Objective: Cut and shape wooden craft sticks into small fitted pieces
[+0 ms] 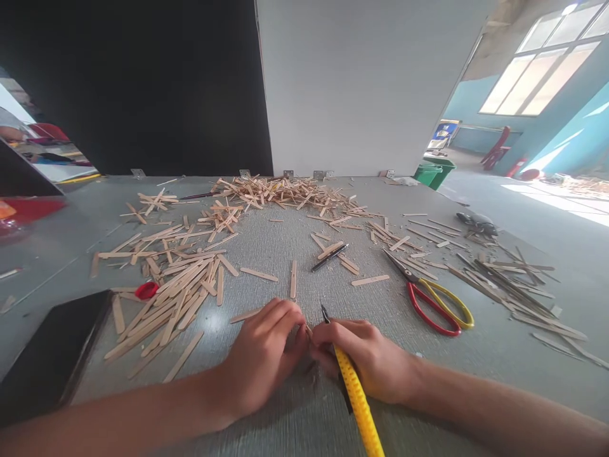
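Left hand (269, 355), fingers pinched together on a small wooden stick (309, 331), mostly hidden, between both hands over the worktop (266, 244). Right hand (373, 358), fingers curled around a long yellow tool (356, 400), fingertips at stick. Scissors (413, 287) lie to the right.

Scissors (415, 283): metal blades, smooth plastic-looking handles. Left of scissors: wooden sticks (176, 301), bare, matt; red cap (146, 291), plastic-looking; black slab (54, 349), glossy. Under scissors: grey tabletop (266, 244), finely ribbed. Behind: pale panel (361, 89), smooth, matt.
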### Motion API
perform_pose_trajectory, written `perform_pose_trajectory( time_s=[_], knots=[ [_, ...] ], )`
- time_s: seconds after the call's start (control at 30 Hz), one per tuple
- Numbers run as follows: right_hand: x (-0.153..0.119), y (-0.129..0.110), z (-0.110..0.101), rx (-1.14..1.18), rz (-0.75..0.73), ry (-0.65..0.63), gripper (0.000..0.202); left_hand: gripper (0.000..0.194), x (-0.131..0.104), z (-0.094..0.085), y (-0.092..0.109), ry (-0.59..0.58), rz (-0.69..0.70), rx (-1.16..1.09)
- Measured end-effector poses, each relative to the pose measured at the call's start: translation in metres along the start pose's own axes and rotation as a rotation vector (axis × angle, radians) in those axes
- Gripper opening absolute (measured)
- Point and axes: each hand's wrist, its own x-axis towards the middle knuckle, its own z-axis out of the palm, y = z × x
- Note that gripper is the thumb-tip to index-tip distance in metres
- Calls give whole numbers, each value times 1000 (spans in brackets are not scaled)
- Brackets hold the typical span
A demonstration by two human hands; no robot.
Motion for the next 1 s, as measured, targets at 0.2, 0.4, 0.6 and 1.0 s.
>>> perform_pose_trajectory(
  time_s=[0.2,0.4,0.6,1.0],
  knots=[
    [0,0,3,27,44,-6,10,17,0,3,-2,-21,-13,8],
    [-5,4,3,110,129,44,31,18,1,4,-2,-44,-51,-25],
    [-4,5,2,146,246,107,35,20,5,1,1,-73,-108,-69],
    [12,11,-2,549,477,284,19,25,3,4,-6,-53,-166,-126]
  ],
)
